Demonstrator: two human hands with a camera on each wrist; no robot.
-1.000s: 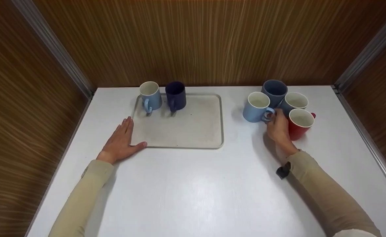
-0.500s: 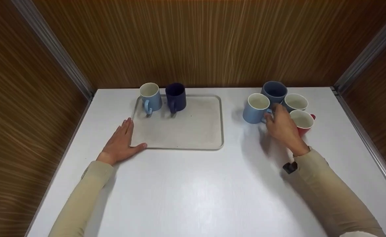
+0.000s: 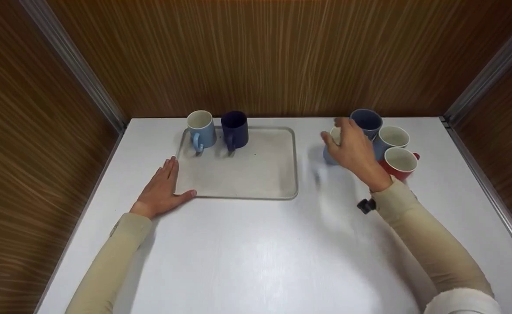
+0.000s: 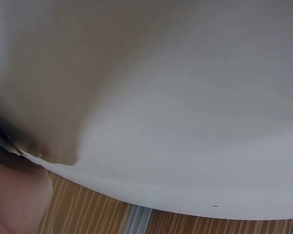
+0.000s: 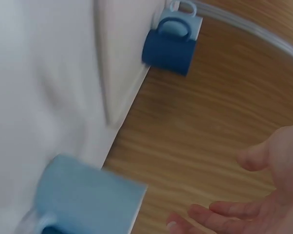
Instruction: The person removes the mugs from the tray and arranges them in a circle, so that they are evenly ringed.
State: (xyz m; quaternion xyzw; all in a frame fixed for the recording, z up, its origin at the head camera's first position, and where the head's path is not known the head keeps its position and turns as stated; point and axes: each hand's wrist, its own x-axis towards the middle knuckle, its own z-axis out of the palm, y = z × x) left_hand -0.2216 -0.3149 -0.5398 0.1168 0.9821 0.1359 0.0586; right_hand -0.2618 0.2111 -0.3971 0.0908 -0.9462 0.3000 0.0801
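Observation:
My left hand (image 3: pixel 158 194) lies flat with fingers spread at the near left corner of a pale tray (image 3: pixel 260 174). On the tray's far left part stand a light blue mug (image 3: pixel 203 136) and a dark navy mug (image 3: pixel 237 136), handles toward me. My right hand (image 3: pixel 354 148), fingers apart and holding nothing, is over another light blue mug (image 3: pixel 330 156) and hides much of it. In the right wrist view that mug (image 5: pixel 88 195) stands below the spread thumb and fingers. The left wrist view catches only a bit of the left hand (image 4: pixel 15 195).
Close by on the right stand a slate-blue mug (image 3: pixel 368 121), a blue mug with white inside (image 3: pixel 391 138) and a red mug (image 3: pixel 400 163), its handle pointing right. Wood-grain panels (image 3: pixel 256 56) wall the white table (image 3: pixel 256 253) at the back and sides.
My right hand has left the light blue mug's handle, risen and moved left over that mug, its fingers opening. The mugs and left hand have stayed in place.

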